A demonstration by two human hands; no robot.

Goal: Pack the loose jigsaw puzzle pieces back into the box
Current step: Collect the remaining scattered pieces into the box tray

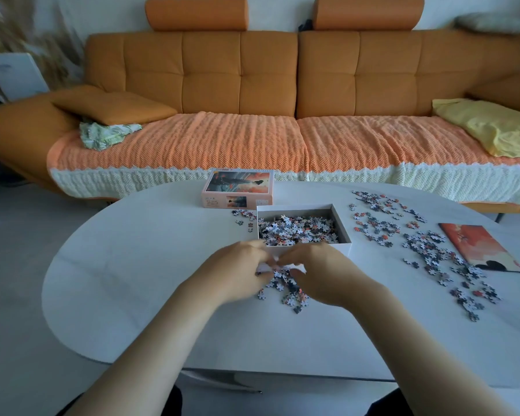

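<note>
A long orange tufted sofa (240, 73) stands against a white wall (282, 10), an orange-and-cream knitted throw (222, 142) over its seat. Orange cushion (114, 108) at one end, yellow pillow (493, 127) at the other. Pale floor (12, 241) surrounds a white rounded tabletop (126, 265).

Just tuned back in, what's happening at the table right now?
A person's left hand and right hand close around a small pile of puzzle pieces on the white table, just in front of the open box, which is already partly filled. Many more loose pieces lie to its right, a few at its left. The lid sits behind it.
</note>
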